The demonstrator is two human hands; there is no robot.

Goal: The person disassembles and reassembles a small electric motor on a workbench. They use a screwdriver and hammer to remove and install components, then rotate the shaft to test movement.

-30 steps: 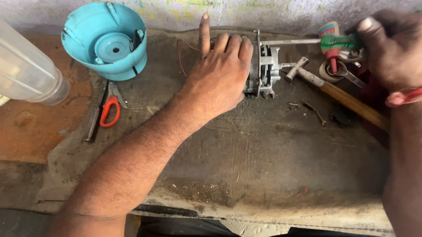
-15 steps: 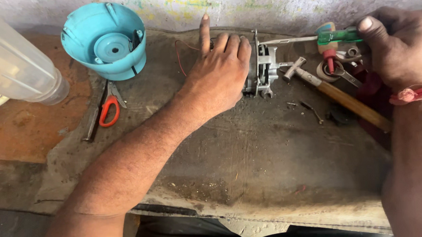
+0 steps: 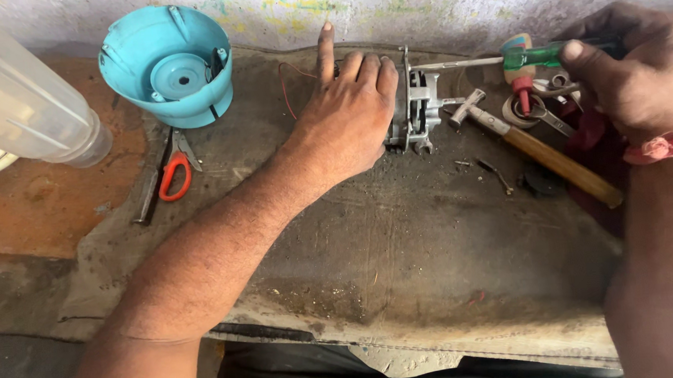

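Note:
My left hand (image 3: 348,119) lies over a small grey metal motor (image 3: 415,108) on the dark worn bench, fingers wrapped on its left side, index finger stretched toward the wall. My right hand (image 3: 628,74) grips the green handle of a screwdriver (image 3: 533,56). Its thin shaft runs left and meets the top of the motor. A thin red wire (image 3: 291,88) curls out from under my left hand.
A blue plastic housing (image 3: 167,64) stands at the back left beside a clear plastic jar (image 3: 21,98). Red-handled pliers (image 3: 173,171) lie below the housing. A wooden-handled hammer (image 3: 538,148), a red-handled tool (image 3: 526,95), a tape roll and small screws (image 3: 497,173) lie right of the motor.
Both hands hold nearly the same places. The screwdriver has risen slightly, with its shaft now along the motor's top.

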